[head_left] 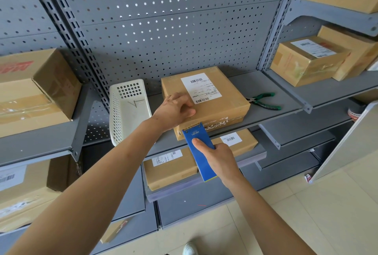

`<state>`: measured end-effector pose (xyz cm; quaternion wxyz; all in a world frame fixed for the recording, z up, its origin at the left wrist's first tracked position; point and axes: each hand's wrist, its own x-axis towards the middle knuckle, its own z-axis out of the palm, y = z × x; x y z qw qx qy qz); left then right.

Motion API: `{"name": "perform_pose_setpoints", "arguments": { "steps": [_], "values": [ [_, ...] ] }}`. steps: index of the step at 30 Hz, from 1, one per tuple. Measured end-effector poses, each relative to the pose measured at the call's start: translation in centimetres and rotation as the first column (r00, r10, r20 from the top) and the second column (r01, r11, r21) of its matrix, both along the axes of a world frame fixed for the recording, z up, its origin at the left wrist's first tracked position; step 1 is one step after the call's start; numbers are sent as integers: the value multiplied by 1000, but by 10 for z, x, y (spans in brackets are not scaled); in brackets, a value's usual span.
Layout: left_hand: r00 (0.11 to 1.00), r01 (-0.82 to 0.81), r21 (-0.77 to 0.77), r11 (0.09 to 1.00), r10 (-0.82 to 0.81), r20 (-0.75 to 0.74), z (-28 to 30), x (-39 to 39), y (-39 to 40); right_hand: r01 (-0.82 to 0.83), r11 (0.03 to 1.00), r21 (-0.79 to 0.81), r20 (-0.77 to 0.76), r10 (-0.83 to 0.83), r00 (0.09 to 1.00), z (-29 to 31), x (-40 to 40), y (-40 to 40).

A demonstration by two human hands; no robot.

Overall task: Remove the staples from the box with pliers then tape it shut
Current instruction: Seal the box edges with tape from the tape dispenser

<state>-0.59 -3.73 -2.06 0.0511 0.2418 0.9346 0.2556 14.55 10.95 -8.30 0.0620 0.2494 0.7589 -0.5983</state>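
Box [212, 99] sits mid-shelf, long axis left-right, your left hand [176, 111] pressing its near-left corner with fingers curled, your right hand [218, 160] gripping the tape dispenser [199, 152], its toothed end touching the box's near face.

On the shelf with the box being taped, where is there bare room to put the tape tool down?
Bare shelf lies right of the box, behind and beyond the pliers. Left of the box it is crowded: the white basket sits close, and the left hand fills the gap.

Closed labelled box [212, 101] on shelf, pliers [263, 101] beside.
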Motion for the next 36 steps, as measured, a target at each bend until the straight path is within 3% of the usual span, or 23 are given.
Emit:
{"name": "perform_pose_setpoints", "arguments": {
  "steps": [21, 36],
  "values": [
    [999, 22, -52, 998, -21, 25, 3, -1, 0, 20, 947, 322, -37, -8, 999, 15, 2, -5],
    [999, 6, -45, 999, -5, 39, 5, -3, 1, -21, 731, 682, -30, 57, 998, 28, 2, 4]
  ]
}}
